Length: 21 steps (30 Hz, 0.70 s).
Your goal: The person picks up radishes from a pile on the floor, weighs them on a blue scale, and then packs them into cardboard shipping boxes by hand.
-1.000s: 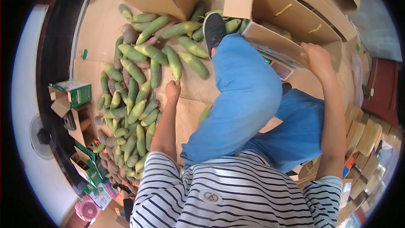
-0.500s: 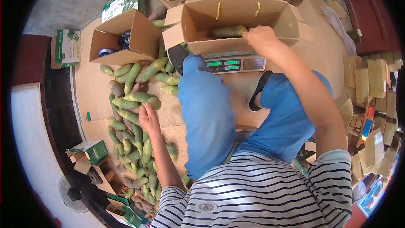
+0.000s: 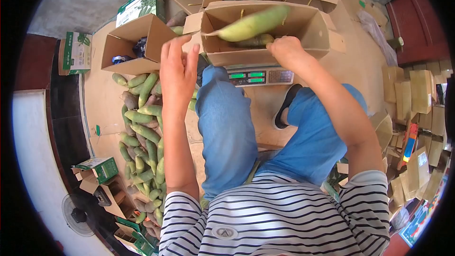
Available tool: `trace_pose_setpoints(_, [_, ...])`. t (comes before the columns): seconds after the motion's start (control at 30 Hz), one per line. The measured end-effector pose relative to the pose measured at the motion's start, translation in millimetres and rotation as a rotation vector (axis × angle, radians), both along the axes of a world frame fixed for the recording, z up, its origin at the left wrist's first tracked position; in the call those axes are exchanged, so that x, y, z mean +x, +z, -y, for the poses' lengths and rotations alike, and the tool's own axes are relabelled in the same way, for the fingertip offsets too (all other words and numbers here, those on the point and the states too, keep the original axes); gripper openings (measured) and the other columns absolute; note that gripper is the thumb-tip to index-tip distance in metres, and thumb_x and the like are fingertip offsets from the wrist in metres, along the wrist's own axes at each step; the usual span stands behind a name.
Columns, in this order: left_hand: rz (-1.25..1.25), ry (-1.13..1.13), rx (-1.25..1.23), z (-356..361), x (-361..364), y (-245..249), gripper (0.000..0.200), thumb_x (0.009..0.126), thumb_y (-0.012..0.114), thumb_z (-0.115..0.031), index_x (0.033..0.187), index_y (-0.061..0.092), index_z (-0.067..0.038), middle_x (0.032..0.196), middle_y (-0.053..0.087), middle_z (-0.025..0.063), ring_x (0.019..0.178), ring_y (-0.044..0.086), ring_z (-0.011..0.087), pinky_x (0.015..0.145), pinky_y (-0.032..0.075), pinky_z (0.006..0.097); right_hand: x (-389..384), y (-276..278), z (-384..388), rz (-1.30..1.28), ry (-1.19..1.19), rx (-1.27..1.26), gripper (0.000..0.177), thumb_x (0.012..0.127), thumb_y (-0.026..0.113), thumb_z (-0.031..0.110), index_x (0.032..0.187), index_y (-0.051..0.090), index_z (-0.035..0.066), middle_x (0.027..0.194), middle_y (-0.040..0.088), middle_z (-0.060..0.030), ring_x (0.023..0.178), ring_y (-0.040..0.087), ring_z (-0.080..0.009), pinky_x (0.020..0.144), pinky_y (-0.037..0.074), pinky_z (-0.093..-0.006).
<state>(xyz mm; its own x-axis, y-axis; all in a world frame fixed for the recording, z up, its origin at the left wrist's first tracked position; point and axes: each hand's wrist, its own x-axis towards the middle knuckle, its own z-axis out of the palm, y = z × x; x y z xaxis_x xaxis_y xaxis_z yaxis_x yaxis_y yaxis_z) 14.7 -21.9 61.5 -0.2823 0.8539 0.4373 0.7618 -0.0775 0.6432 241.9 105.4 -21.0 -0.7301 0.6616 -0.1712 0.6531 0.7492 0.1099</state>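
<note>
A long green radish [image 3: 253, 24], slightly smeared by motion, is over the open cardboard box [image 3: 237, 57], apart from my left hand [image 3: 179, 69]. That hand is open, thumb and fingers spread, just left of the box. Inside the box lies a darker green radish [image 3: 251, 42], partly covered by the moving one. My right hand [image 3: 286, 51] reaches over the box's near wall with closed fingers at this radish's right end. Under the box a scale [image 3: 260, 77] shows lit green displays.
A heap of green radishes [image 3: 147, 133] covers the floor on the left. Another open box [image 3: 137, 43] stands left, holding dark and blue items. Flattened or small cartons [image 3: 417, 90] pile up at the right. A fan [image 3: 80, 215] is at lower left.
My left hand has moved up from the heap toward the box and opened, and a radish has left it over the box. My right hand stays at the radish inside.
</note>
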Motion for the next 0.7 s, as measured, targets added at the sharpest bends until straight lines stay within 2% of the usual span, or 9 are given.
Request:
trace_pose_setpoints(0.1, [0.088,0.053,-0.139,31,-11,-43,0.027,0.086,0.059,-0.016,0.108,0.054,-0.001,0.092,0.055,0.0149,0.067,0.055,0.022,0.064,0.046,0.0322,4,-4,-3,0.012,-0.006,0.021,0.015,0.075,0.055,0.008,0.082,0.068,0.011,0.084,0.068,-0.0101,0.082,0.065,-0.0268,0.067,0.052,-0.0373])
trace_pose_setpoints(0.23, [0.172,0.071,-0.521,110,-46,-145,0.03,0.084,0.061,-0.019,0.107,0.055,-0.001,0.096,0.059,0.0178,0.076,0.06,0.0258,0.067,0.048,0.0334,8,-15,-10,-0.015,0.022,-0.016,0.012,0.077,0.057,0.015,0.084,0.062,0.007,0.081,0.065,-0.0112,0.083,0.062,-0.0294,0.072,0.05,-0.0405])
trace_pose_setpoints(0.3, [0.17,0.102,-0.753,157,-50,-178,0.032,0.082,0.062,-0.023,0.105,0.056,-0.001,0.095,0.06,0.0192,0.083,0.061,0.0288,0.071,0.048,0.0378,10,-15,-12,-0.054,0.001,-0.034,0.013,0.078,0.057,0.016,0.085,0.06,0.006,0.083,0.063,-0.0129,0.084,0.061,-0.0312,0.072,0.048,-0.0428])
trace_pose_setpoints(0.37, [0.043,0.083,-0.923,213,-63,-232,0.033,0.082,0.062,-0.027,0.103,0.056,-0.003,0.099,0.059,0.02,0.091,0.059,0.0323,0.076,0.047,0.0421,2,5,-3,-0.076,0.008,-0.103,0.013,0.078,0.058,0.014,0.088,0.058,0.005,0.086,0.061,-0.0151,0.086,0.059,-0.033,0.072,0.047,-0.0442])
trace_pose_setpoints(0.43, [0.057,0.172,-1.164,243,-57,-233,0.034,0.082,0.06,-0.031,0.102,0.055,-0.004,0.101,0.059,0.0198,0.095,0.058,0.035,0.08,0.046,0.0441,-2,5,-6,-0.024,0.055,-0.067,0.015,0.078,0.059,0.012,0.091,0.056,0.004,0.087,0.06,-0.016,0.087,0.058,-0.0343,0.072,0.045,-0.0447])
trace_pose_setpoints(0.6, [0.113,0.394,-1.232,319,-73,-300,0.036,0.079,0.062,-0.033,0.1,0.054,-0.005,0.106,0.053,0.0216,0.095,0.056,0.0375,0.078,0.048,0.0447,-7,10,-4,0.015,0.051,-0.037,0.018,0.08,0.06,0.015,0.092,0.054,0.004,0.085,0.06,-0.0145,0.086,0.059,-0.0324,0.07,0.046,-0.0436])
trace_pose_setpoints(0.7, [-0.059,0.527,-1.175,351,-96,-320,0.034,0.077,0.063,-0.029,0.098,0.053,-0.005,0.103,0.053,0.0187,0.095,0.055,0.0359,0.077,0.048,0.0456,-7,7,-5,0.002,0.055,-0.021,0.018,0.08,0.06,0.016,0.093,0.053,0.005,0.086,0.06,-0.0141,0.086,0.059,-0.032,0.07,0.046,-0.0433])
